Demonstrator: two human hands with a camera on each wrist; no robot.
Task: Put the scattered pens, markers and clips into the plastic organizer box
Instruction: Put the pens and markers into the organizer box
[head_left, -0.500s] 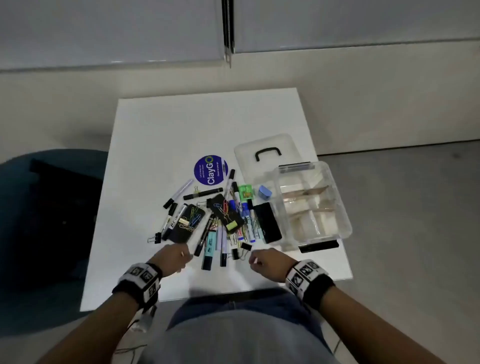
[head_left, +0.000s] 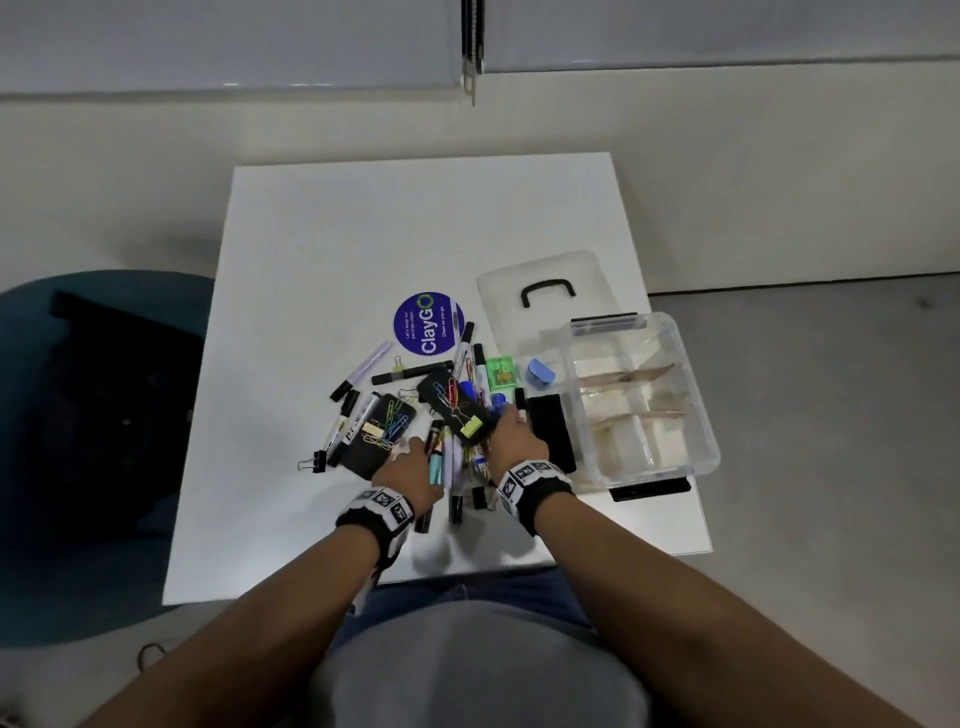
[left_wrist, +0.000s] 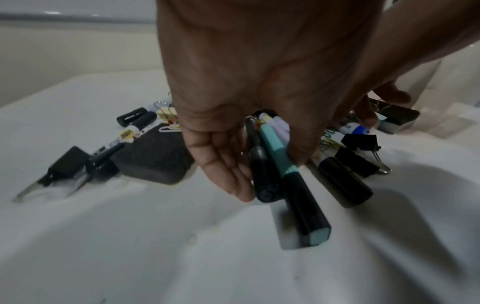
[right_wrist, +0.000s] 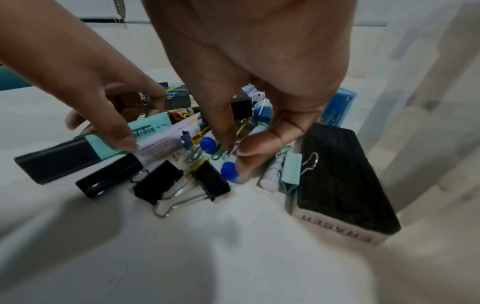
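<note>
Pens, markers (head_left: 363, 369) and clips lie in a pile on the white table (head_left: 322, 249). My left hand (head_left: 415, 460) is at the pile's near left, fingers and thumb curled round a teal highlighter (left_wrist: 278, 152) and a black pen (left_wrist: 259, 164). My right hand (head_left: 511, 428) reaches into the pile's right side. Its thumb and forefinger (right_wrist: 233, 149) pinch a paper clip (right_wrist: 217, 156) between two blue-capped markers (right_wrist: 207, 144). The clear organizer box (head_left: 698, 410) stands open to the right, its compartments bare of stationery.
The box lid (head_left: 545, 270) lies behind the box. A black eraser (right_wrist: 337, 181) sits between my right hand and the box; two more carry paper clips. Black binder clips (right_wrist: 207, 181), a blue sharpener (head_left: 540, 373) and a purple sticker (head_left: 428, 323) are nearby. A teal chair (head_left: 31, 467) stands left.
Both hands moved forward from the table's near edge into the pile. The left hand took hold of the teal highlighter and black pen; the right closed its fingertips on a clip.
</note>
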